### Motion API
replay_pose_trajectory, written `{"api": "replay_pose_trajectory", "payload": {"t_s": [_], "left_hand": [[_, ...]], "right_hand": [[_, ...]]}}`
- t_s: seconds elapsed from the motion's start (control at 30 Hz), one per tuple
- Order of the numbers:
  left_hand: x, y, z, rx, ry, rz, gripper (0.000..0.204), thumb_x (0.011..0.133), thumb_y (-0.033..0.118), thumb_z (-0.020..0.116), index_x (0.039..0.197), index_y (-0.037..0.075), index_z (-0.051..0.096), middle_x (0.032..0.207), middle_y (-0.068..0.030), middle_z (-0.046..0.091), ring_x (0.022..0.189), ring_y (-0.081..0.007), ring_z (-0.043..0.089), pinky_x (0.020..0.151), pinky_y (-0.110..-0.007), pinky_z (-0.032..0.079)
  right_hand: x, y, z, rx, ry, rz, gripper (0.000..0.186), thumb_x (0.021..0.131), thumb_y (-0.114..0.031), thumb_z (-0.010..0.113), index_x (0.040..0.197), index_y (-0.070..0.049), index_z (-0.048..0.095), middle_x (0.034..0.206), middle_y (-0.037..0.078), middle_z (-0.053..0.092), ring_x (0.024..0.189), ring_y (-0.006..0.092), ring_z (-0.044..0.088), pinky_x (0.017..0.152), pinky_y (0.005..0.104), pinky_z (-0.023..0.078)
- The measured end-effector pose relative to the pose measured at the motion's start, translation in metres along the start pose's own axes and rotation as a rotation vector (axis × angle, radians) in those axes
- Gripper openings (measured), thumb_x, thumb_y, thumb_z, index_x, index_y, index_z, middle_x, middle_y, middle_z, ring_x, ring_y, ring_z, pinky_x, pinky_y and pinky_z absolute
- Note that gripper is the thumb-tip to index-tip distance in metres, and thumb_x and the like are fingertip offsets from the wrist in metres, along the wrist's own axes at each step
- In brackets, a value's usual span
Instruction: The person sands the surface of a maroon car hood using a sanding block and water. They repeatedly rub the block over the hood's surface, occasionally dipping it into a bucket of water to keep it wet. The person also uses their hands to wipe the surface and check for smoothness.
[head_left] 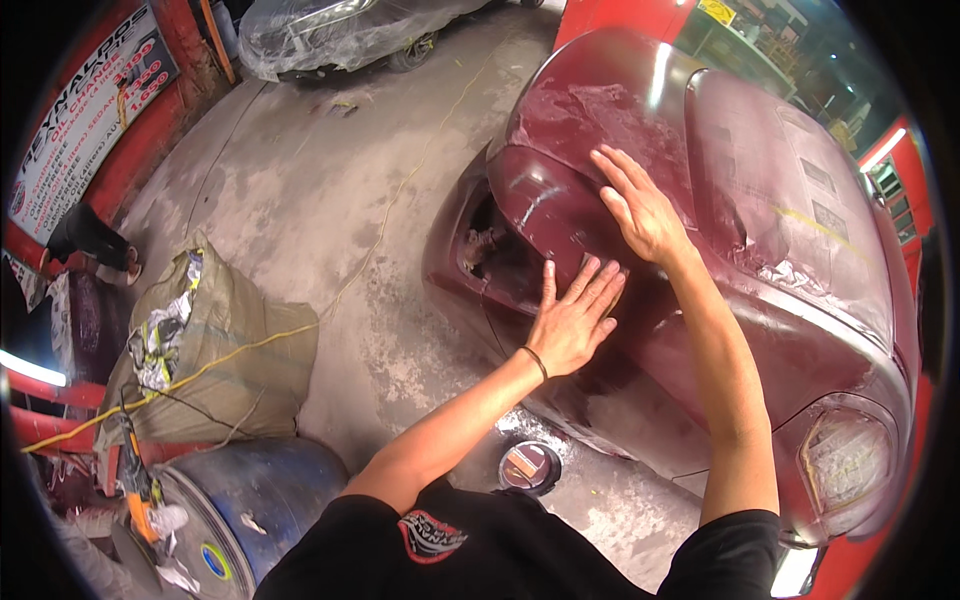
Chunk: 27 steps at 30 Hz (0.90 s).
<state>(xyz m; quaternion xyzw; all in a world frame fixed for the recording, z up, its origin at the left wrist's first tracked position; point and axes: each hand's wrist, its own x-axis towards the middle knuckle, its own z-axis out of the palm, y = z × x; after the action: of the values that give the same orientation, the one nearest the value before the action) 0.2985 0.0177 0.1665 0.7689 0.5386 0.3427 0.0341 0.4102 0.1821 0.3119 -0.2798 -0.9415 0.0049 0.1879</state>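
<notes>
Dull, dusty maroon paint covers the car body (pixel 600 110) in front of me. My left hand (pixel 575 318), with a dark band at its wrist, lies on a curved panel near an open lamp recess (pixel 485 240). Its fingers are stretched out, and a dark brownish edge shows beside the fingertips; I cannot make out whether something lies beneath them. Farther up and to the right, my right hand (pixel 645 215) rests flat on the same bodywork, fingers extended. Neither hand visibly grips anything.
A round dark tub (pixel 530 467) stands on the concrete floor below the car. To the left are a stuffed sack (pixel 250 350), a blue drum (pixel 275 495) and an orange-handled tool (pixel 138 490). A yellow cord (pixel 375 245) crosses the floor. Behind stands a plastic-wrapped car (pixel 330 40); a person's leg (pixel 95 235) shows far left.
</notes>
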Motion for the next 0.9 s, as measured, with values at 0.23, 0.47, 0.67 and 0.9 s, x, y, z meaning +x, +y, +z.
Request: {"api": "replay_pose_trajectory", "payload": {"t_s": [0.23,0.47,0.67,0.9], "left_hand": [[0.074,-0.135,-0.063,-0.054,0.153,-0.465,0.07,0.116,0.045,0.033,0.174,0.009,0.02,0.182,-0.0145,0.018,0.168,-0.0359,0.016,0.126,-0.078,0.007],[0.036,-0.07,-0.054,-0.02,-0.085,0.23,0.066,0.112,0.039,0.047,0.17,0.01,0.035,0.179,-0.0093,0.028,0.167,-0.0313,0.021,0.127,-0.076,0.0],[0.065,-0.14,-0.1,0.092,-0.128,0.233,0.064,0.113,0.035,0.046,0.171,0.012,0.035,0.178,-0.0083,0.032,0.167,-0.0301,0.023,0.128,-0.074,0.0],[0.099,-0.136,-0.145,-1.067,-0.226,-0.033,0.055,0.114,0.027,0.046,0.16,-0.004,0.05,0.163,-0.0176,0.056,0.155,-0.0271,0.047,0.132,-0.045,0.027]], "right_hand": [[0.01,-0.02,-0.005,-0.082,-0.072,0.1,0.058,0.114,-0.04,0.048,0.164,-0.012,0.046,0.169,0.018,0.042,0.158,0.0402,0.037,0.131,0.0501,0.031],[0.006,-0.018,-0.002,-0.071,-0.058,0.121,0.061,0.111,-0.042,0.052,0.163,-0.011,0.048,0.168,0.02,0.044,0.157,0.0408,0.039,0.132,0.0501,0.031],[0.007,-0.015,-0.002,-0.112,0.042,0.109,0.062,0.108,-0.043,0.06,0.159,-0.009,0.052,0.164,0.02,0.05,0.154,0.0397,0.044,0.13,0.0527,0.033],[0.001,-0.034,0.001,-0.022,0.411,0.323,0.053,0.108,-0.034,0.064,0.15,-0.003,0.059,0.15,0.02,0.063,0.142,0.0393,0.058,0.122,0.0487,0.044]]}}
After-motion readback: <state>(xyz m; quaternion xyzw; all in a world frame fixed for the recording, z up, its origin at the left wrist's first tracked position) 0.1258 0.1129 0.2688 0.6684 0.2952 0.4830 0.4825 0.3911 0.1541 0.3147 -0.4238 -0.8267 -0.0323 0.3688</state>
